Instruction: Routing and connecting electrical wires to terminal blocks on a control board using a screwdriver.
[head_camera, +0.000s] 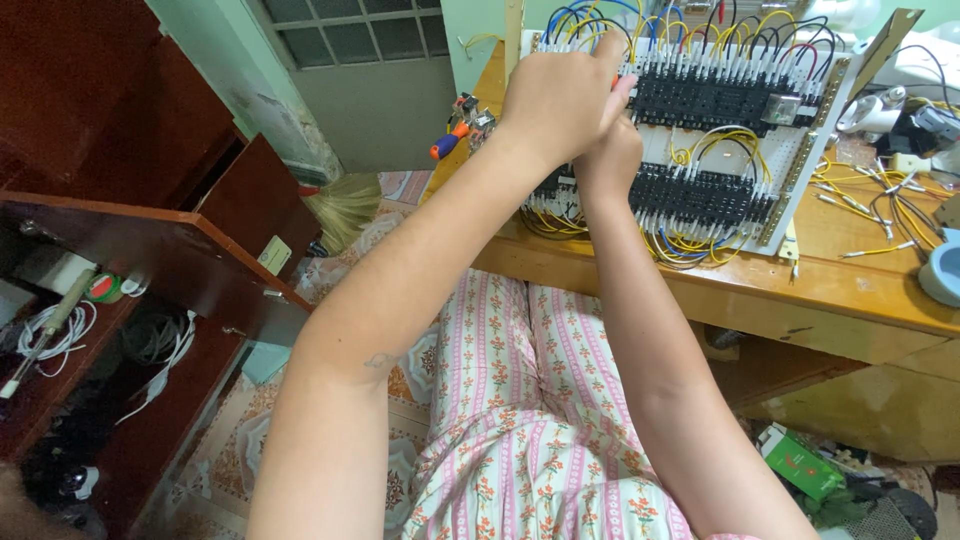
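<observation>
A white perforated wiring panel (700, 140) is propped upright on the wooden workbench (860, 290), tilted back slightly. Two rows of black relay sockets (720, 100) are mounted across it, laced with yellow, blue, black and red wires (700, 240). The left hand (555, 100) is closed in a fist around a red-handled tool (622, 84), only a sliver of which is seen, pressed to the upper socket row at its left end. The right hand (607, 160) is set just beneath, against the lower row; whether it grips anything cannot be told. In judgement, the tool is best kept square to the terminal and the panel braced so it does not rock. Loose yellow wire offcuts (870, 190) are scattered on the bench to the right; an orange-and-blue screwdriver (448, 140) lies at the far left edge
</observation>
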